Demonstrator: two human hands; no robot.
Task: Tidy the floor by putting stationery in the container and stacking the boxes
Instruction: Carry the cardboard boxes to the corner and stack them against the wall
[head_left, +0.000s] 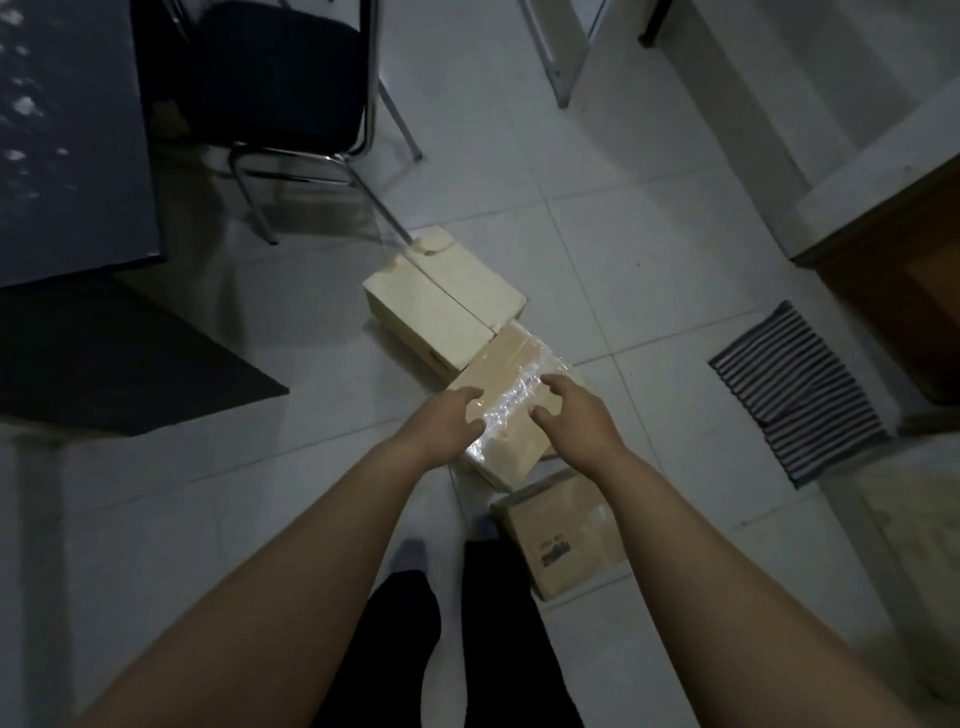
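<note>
Fingers (470, 410) astride taped box (511, 400)

Dim, greyish indoor light, brightest on the white floor tiles (649, 218) toward two o'clock; corners fall dark at nine o'clock. Glare glints off the clear tape (511, 400) on the taped box (506, 374). Wide-angle bending stretches the edges; detail soft and noisy

Pale tiled floor (623, 218) with boxes, a mat and a chair.
A cream box (441, 301) sat mid-floor, a taped brown box (511, 374) touching its near corner and a printed brown box (558, 530) nearer the feet. A striped mat (795, 389) lay to the right; the chair (291, 104) stood beyond.
</note>
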